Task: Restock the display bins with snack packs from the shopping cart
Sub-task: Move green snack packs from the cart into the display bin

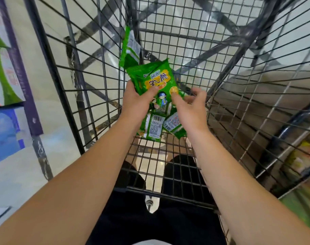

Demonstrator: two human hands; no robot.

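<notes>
While both bare forearms reach down into the black wire-mesh shopping cart (221, 71), the left hand (135, 99) grasps a green plastic snack pack with yellow lettering and a cartoon child printed on it (155, 80), thumb laid across the front of the wrapper and the other fingers hidden behind it. That pack is held face-up above the cart's mesh floor, near the middle of the basket. The right hand (193, 105) sits just right of the same pack with its fingers spread and relaxed; its thumb lies against the pack's lower right edge, and nothing is clasped in it.

Beneath the held pack, two more green snack packs (153, 127) lie face-down on the cart floor toward the near end, showing white label panels with barcodes, and they touch each other. Another green pack (129, 48) stands on edge farther along the cart, leaning against the mesh toward the left wall.

Through the cart's near end, dark trousers (182, 175) and a pale tiled floor (62, 152) show below. Left of the cart stands a display with green, white and blue panels and a purple post (18, 64). Right of the cart, a blurred shelf of yellowish goods (303, 156) is visible.
</notes>
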